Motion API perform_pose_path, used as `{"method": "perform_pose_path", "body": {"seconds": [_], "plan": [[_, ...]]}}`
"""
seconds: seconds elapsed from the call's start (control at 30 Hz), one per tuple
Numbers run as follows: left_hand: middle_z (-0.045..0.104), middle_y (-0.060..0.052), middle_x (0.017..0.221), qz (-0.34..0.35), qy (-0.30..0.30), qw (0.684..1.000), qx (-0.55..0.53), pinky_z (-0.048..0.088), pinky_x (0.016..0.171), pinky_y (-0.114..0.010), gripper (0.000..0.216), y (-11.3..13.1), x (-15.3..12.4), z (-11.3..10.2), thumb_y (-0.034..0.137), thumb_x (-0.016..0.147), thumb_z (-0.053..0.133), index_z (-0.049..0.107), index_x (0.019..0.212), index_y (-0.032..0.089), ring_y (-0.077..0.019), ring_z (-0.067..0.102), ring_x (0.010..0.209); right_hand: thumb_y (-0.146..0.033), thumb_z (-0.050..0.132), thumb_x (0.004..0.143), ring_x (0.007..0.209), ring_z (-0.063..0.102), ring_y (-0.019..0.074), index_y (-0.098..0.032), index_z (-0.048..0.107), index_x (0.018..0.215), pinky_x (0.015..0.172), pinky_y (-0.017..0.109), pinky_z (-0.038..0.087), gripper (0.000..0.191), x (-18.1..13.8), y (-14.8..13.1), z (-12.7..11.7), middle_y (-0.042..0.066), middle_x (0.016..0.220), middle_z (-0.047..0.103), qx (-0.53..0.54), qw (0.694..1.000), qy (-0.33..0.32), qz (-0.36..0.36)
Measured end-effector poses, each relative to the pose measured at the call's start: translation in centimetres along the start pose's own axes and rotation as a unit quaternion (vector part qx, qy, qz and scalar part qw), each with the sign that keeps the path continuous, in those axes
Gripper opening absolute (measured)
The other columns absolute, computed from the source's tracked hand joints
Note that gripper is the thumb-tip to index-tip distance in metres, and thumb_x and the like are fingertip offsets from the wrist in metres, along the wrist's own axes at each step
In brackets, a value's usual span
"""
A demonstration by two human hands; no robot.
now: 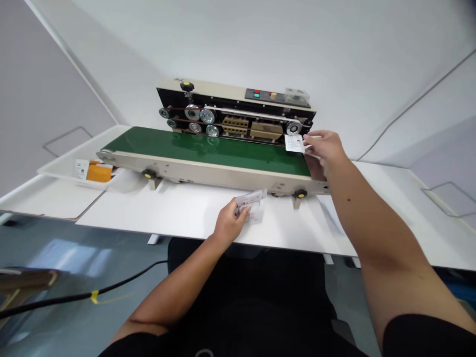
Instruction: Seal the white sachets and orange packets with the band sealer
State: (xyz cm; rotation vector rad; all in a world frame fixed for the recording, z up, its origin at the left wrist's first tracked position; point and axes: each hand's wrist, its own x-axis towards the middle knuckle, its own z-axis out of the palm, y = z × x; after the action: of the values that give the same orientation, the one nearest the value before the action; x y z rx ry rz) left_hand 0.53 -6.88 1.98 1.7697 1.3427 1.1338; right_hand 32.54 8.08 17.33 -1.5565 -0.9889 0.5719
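My right hand (324, 146) pinches a small white printed packet (294, 143) at the right end of a band sealing machine (238, 116). The packet's top edge is close to the machine's right pulley, above the green conveyor belt (208, 151); whether it touches the bands I cannot tell. In front of the conveyor, over the white table, my left hand (231, 220) is closed round several flat, pale printed packets (253, 204). Their clear edges stick out to the right of my thumb.
A white tray (67, 173) at the conveyor's left end holds orange and white packets (98, 171). The machine carries a control panel (277, 96) on top. Black knobs (300, 194) project from the conveyor's front. A black cable (122, 283) runs at lower left.
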Motion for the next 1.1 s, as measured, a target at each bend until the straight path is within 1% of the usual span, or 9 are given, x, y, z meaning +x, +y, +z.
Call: {"method": "perform_pose_path", "body": {"seconds": [0.1,0.17,0.2,0.33,0.47,0.6,0.9,1.0,1.1], "plan": [[0.079,-0.005,0.106,-0.003,-0.012,0.999,-0.039,0.057,0.079,-0.030,0.030,0.0,-0.1,-0.1,0.043,0.099,0.060,0.066,0.119,0.022,-0.0207,0.074,0.091,-0.031,0.072,0.092,0.076,0.065,0.0168,-0.019,0.072,0.090,0.072,0.032,0.056,0.012,-4.7,0.2,-0.5,0.004,0.081,0.069,-0.079,0.965,0.134,-0.213],[0.078,-0.007,0.110,0.006,-0.025,0.997,-0.074,0.058,0.083,-0.031,0.031,-0.2,-0.3,-0.2,0.043,0.100,0.059,0.064,0.122,0.021,-0.0222,0.075,0.098,-0.034,0.065,0.096,0.080,0.065,0.0183,-0.020,0.074,0.089,0.076,0.034,0.055,0.017,-9.3,0.8,-0.9,0.004,0.084,0.069,-0.096,0.938,0.100,-0.317],[0.078,-0.007,0.112,0.012,-0.033,0.995,-0.089,0.058,0.084,-0.031,0.032,-0.3,-0.4,-0.2,0.043,0.101,0.059,0.064,0.123,0.021,-0.0227,0.075,0.100,-0.035,0.065,0.096,0.080,0.065,0.0186,-0.021,0.075,0.091,0.075,0.034,0.055,0.018,-11.6,1.3,-1.0,0.004,0.086,0.071,-0.103,0.933,0.024,-0.344],[0.078,-0.007,0.108,0.024,-0.075,0.992,-0.098,0.058,0.080,-0.031,0.034,-0.7,-0.7,0.0,0.047,0.099,0.061,0.064,0.121,0.021,-0.0228,0.075,0.095,-0.036,0.068,0.094,0.085,0.069,0.0203,-0.026,0.079,0.110,0.070,0.033,0.055,0.022,-18.1,3.4,-0.5,0.006,0.105,0.077,-0.126,0.913,-0.268,-0.280],[0.078,-0.007,0.105,0.016,-0.076,0.994,-0.074,0.058,0.076,-0.031,0.035,-0.9,-0.6,0.3,0.047,0.099,0.063,0.063,0.121,0.021,-0.0225,0.074,0.090,-0.039,0.062,0.099,0.080,0.069,0.0193,-0.024,0.081,0.098,0.073,0.033,0.055,0.024,-19.2,5.1,-0.1,0.005,0.088,0.076,-0.080,0.924,-0.325,-0.185],[0.077,-0.009,0.108,0.010,-0.062,0.992,-0.106,0.059,0.084,-0.034,0.035,-1.0,-0.3,0.3,0.044,0.100,0.060,0.061,0.126,0.020,-0.0237,0.074,0.097,-0.047,0.069,0.095,0.091,0.072,0.0204,-0.024,0.078,0.114,0.080,0.034,0.058,0.031,-19.1,6.2,0.2,0.006,0.103,0.078,-0.020,0.930,-0.338,-0.147],[0.077,-0.007,0.113,0.016,-0.094,0.992,-0.081,0.057,0.083,-0.032,0.029,-0.2,0.0,0.2,0.038,0.100,0.058,0.061,0.124,0.021,-0.0224,0.074,0.098,-0.044,0.080,0.084,0.071,0.069,0.0183,-0.020,0.078,0.088,0.068,0.031,0.055,0.024,-19.5,7.0,1.0,0.003,0.079,0.075,0.015,0.983,-0.146,-0.113],[0.076,-0.007,0.111,0.000,-0.089,0.993,-0.083,0.056,0.080,-0.031,0.027,-0.3,0.1,0.2,0.039,0.101,0.057,0.059,0.121,0.022,-0.0215,0.074,0.095,-0.045,0.081,0.083,0.065,0.068,0.0183,-0.020,0.076,0.091,0.063,0.032,0.055,0.027,-17.1,6.0,-1.0,0.002,0.075,0.072,0.047,0.988,-0.063,-0.134],[0.076,-0.006,0.108,-0.002,-0.084,0.994,-0.075,0.055,0.078,-0.031,0.027,-0.4,0.1,0.2,0.040,0.100,0.058,0.059,0.120,0.022,-0.0210,0.073,0.091,-0.040,0.074,0.089,0.074,0.070,0.0210,-0.020,0.076,0.095,0.071,0.035,0.056,0.021,-12.3,4.3,-4.0,0.004,0.081,0.074,-0.042,0.968,0.056,-0.240]]}}
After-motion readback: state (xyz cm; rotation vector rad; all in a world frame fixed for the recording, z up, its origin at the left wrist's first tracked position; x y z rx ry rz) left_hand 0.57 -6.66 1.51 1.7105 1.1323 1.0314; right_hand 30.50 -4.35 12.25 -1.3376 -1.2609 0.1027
